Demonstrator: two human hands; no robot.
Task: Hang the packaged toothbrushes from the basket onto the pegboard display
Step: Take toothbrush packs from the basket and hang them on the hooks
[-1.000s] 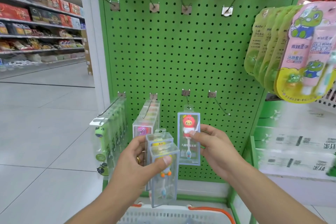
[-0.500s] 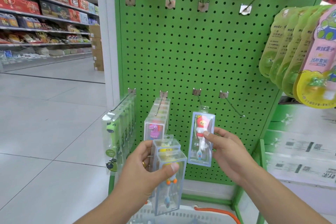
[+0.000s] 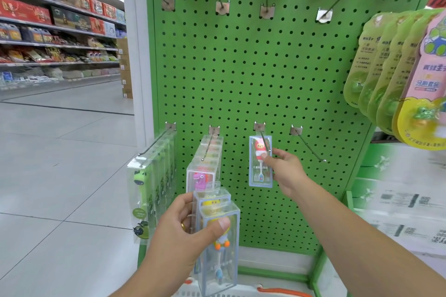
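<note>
We are partway through the hanging job: on the lower row of the green pegboard (image 3: 241,75), the leftmost hook carries a full row of green-character toothbrush boxes (image 3: 144,190) and the second hook a row of clear boxes fronted by a purple dinosaur toothbrush box (image 3: 201,177), so those two look stocked. Our right hand (image 3: 284,171) pinches the red-character toothbrush box (image 3: 260,161) by its right edge, thumb on the front face, with the box up at the third hook (image 3: 264,140); the wire crosses its top, but we cannot tell whether the hang tab is fully threaded. The fourth hook (image 3: 309,144) is bare, and so are the four long hooks of the upper row. Our left hand (image 3: 183,231) grips two clear boxes of yellow-character toothbrushes (image 3: 217,231), fingers curled behind and thumb pressed on the front, so at least these wait their turn; the white basket (image 3: 241,293) shows only its rim and an orange handle at the bottom edge, its contents hidden. Compared with half a second ago, the red-character box has risen from below the hook tip and now sits straighter, closer to the board, while the left hand's pair sits much as it did.
</note>
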